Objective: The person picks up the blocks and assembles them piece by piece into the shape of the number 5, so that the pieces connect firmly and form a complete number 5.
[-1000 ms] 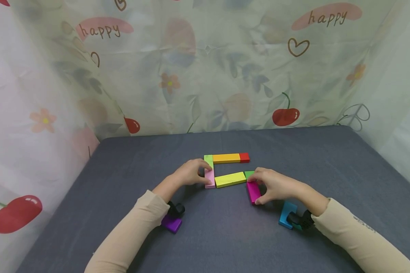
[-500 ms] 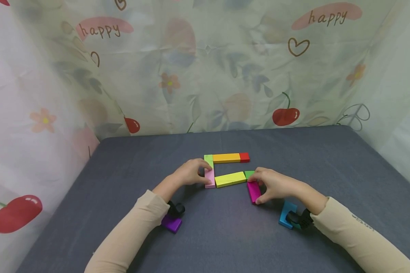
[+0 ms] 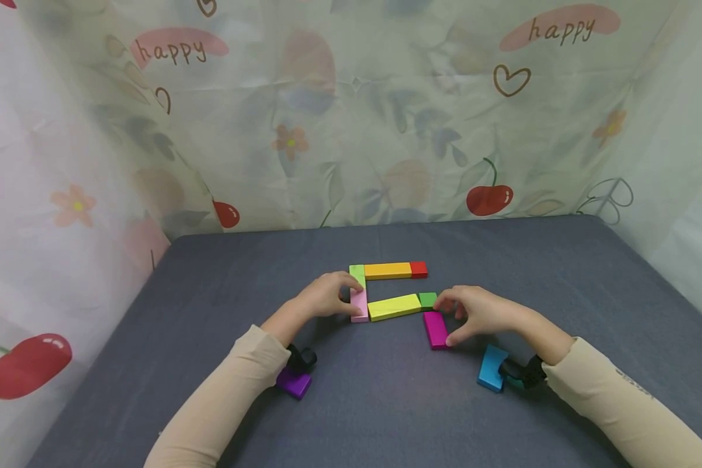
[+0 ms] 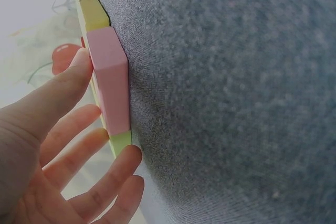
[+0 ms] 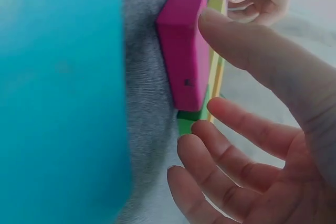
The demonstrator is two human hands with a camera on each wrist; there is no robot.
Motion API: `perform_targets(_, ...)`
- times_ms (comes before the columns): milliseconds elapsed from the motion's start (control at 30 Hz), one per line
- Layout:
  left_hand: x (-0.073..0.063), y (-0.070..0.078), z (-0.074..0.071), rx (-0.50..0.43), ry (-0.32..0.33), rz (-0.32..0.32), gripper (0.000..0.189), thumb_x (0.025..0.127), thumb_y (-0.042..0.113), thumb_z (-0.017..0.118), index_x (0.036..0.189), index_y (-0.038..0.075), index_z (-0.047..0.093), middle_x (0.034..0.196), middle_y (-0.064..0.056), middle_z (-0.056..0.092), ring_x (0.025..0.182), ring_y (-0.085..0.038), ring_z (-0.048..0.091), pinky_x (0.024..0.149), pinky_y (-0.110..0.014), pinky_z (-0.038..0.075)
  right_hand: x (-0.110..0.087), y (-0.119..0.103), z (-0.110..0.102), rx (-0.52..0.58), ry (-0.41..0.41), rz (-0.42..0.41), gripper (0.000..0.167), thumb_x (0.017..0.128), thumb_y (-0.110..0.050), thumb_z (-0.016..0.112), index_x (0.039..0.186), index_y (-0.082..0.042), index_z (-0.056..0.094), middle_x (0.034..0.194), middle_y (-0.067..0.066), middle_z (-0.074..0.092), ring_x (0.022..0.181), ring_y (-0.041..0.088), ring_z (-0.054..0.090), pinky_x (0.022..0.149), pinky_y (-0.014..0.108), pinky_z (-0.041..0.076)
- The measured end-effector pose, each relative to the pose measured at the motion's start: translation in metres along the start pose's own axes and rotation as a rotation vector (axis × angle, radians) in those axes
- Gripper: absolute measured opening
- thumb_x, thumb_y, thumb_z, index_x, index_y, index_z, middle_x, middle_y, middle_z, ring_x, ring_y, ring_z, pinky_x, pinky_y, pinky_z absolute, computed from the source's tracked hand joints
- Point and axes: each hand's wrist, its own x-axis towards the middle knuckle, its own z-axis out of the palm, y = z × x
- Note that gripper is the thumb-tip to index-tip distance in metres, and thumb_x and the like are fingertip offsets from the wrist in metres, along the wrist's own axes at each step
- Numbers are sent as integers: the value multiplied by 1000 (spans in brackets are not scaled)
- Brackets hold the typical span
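Observation:
In the head view, my left hand (image 3: 325,296) rests over a pink block (image 3: 359,307) and a light green block (image 3: 357,271) placed end to end. The left wrist view shows its thumb (image 4: 80,66) at the pink block's top and the relaxed fingers near the joint. My right hand (image 3: 485,312) is spread beside a magenta block (image 3: 435,330). Its thumb is at or just off the magenta block's near right edge; contact is hard to tell. Its fingertips are by a small green block (image 3: 428,300), which adjoins a yellow block (image 3: 394,307).
An orange block (image 3: 388,271) and a red block (image 3: 418,269) extend right from the light green one. A purple block (image 3: 294,382) lies partly under the left wrist. A blue block (image 3: 493,368) lies by the right wrist camera, partly covering a teal piece. Dark cloth (image 3: 380,416) covers the table.
My right hand has loosened from the magenta block and shifted slightly right, uncovering more of the green block. The left hand has stayed put.

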Motion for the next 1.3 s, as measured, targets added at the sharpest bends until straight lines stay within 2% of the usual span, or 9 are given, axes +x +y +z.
perform_targets(367,-1,1,-1,0,1,5,46,78,29,75,120,13,64,131,-5,57,111,-21,56,99,-38,45,1,1,2,2,-18,-5,54,69,-27,82,111,-4,56,96,6,59,79,14,52,69,23,44)
perform_targets(1300,-3,4,-2,1,6,-8,47,78,29,75,120,13,63,130,-5,57,112,-21,56,99,-39,45,5,3,-2,24,-41,37,54,70,-22,81,114,-4,54,98,8,58,79,15,51,69,25,44)
